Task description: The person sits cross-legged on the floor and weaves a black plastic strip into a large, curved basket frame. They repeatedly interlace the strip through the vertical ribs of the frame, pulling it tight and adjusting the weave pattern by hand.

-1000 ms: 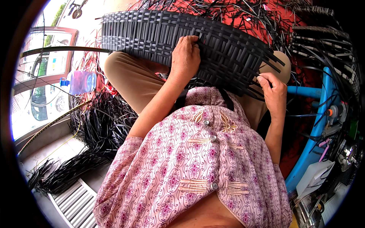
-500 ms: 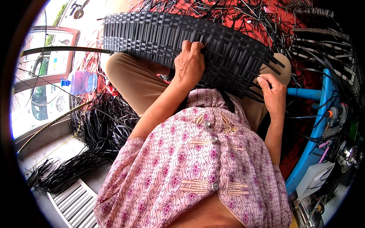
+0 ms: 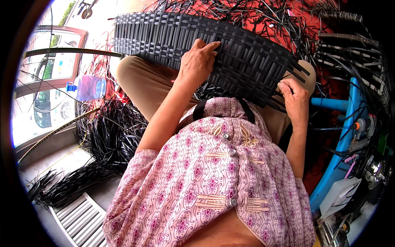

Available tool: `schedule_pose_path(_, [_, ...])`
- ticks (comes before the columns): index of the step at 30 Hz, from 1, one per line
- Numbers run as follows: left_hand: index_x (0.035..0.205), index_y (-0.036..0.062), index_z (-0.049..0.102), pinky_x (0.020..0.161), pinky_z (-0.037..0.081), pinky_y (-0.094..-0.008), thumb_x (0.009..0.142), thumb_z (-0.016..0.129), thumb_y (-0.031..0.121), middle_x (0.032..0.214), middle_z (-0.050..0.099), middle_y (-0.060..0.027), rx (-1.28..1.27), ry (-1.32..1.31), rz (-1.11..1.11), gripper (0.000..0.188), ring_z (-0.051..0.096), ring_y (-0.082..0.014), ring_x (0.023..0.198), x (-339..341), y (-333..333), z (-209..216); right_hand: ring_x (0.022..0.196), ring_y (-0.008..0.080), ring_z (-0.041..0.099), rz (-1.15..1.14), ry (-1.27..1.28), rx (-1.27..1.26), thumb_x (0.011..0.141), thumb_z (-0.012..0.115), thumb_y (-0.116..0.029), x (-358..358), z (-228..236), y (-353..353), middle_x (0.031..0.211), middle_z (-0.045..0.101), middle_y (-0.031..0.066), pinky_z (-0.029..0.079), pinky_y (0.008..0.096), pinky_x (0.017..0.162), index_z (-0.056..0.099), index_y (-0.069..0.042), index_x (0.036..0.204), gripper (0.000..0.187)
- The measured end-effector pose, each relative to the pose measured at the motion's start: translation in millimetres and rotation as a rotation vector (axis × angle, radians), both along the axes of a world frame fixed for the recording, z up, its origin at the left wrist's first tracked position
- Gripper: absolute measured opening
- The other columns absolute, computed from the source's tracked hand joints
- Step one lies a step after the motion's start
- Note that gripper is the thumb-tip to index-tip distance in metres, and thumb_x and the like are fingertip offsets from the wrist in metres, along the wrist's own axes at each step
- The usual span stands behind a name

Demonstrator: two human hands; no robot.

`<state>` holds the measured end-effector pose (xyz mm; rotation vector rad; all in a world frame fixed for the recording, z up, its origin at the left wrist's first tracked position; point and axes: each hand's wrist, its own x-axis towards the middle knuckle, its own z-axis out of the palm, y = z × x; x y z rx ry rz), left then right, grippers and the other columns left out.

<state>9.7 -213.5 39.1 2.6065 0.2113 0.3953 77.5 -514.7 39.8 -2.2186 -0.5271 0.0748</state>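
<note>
A curved black woven panel (image 3: 164, 39) of flat plastic strips lies across my bent knees, its right end lower and nearer me. My left hand (image 3: 196, 64) rests on the middle of the panel, the index finger stretched to the right over the weave and the other fingers bent or hidden. At the panel's right end, where loose strip ends (image 3: 302, 73) stick out, my right hand (image 3: 295, 99) is closed in a pinch. Its thumb and index finger meet at the panel's edge, on what looks like a black strip.
Loose black strips (image 3: 263, 12) litter the red floor beyond the panel. A large bundle of strips (image 3: 111, 136) lies at the left, by a clear water jug (image 3: 91, 87). To the right stand a blue frame (image 3: 345, 136) and woven pieces (image 3: 349, 41).
My left hand has slid a little left along the panel, and its index finger now stretches out to the right. My right hand stays at the panel's right end.
</note>
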Motion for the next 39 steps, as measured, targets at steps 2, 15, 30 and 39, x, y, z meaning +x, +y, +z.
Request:
schedule_pose_path(2, [0.114, 0.0124, 0.073, 0.074, 0.051, -0.0405, 0.09, 0.066, 0.013, 0.09, 0.058, -0.0125, -0.005, -0.036, -0.036, 0.025, 0.063, -0.0318, 0.082, 2.2, 7.6, -1.6, 0.067, 0.0276, 0.066, -0.009, -0.005, -0.004, 0.09, 0.07, -0.015, -1.4, -1.2, 4.1, 0.075, 0.067, 0.0147, 0.05, 0.0363, 0.062, 0.067, -0.001, 0.091, 0.015])
schedule_pose_path(15, [0.092, 0.0012, 0.066, 0.074, 0.051, -0.0358, 0.083, 0.068, 0.005, 0.087, 0.059, -0.0126, -0.249, 0.032, -0.231, 0.01, 0.064, -0.0288, 0.083, 21.5, 36.5, 4.3, 0.07, 0.0294, 0.065, -0.069, -0.03, -0.166, 0.091, 0.07, -0.019, -10.4, 11.9, 12.1, 0.079, 0.068, 0.0116, 0.05, 0.0381, 0.064, 0.068, -0.003, 0.09, 0.016])
schedule_pose_path(30, [0.093, 0.0023, 0.063, 0.074, 0.05, -0.0391, 0.088, 0.061, 0.006, 0.086, 0.06, -0.0107, -0.241, -0.312, -0.02, 0.006, 0.062, -0.0314, 0.082, -32.3, 60.8, 95.2, 0.081, 0.017, 0.069, 0.483, -0.122, 0.506, 0.091, 0.071, -0.016, 7.6, 54.8, 198.3, 0.095, 0.072, 0.0093, 0.053, 0.027, 0.074, 0.07, -0.001, 0.105, 0.021])
schedule_pose_path(39, [0.103, 0.0022, 0.069, 0.07, 0.053, -0.0319, 0.087, 0.072, 0.014, 0.089, 0.07, -0.0088, -0.337, -0.127, 0.085, 0.02, 0.067, -0.0202, 0.079, -4.5, 46.1, 0.5, 0.06, 0.0025, 0.053, 0.184, 0.368, 0.659, 0.095, 0.068, -0.016, 3.5, 27.9, 176.5, 0.074, 0.066, -0.0004, 0.044, 0.018, 0.055, 0.072, 0.0, 0.098, 0.017])
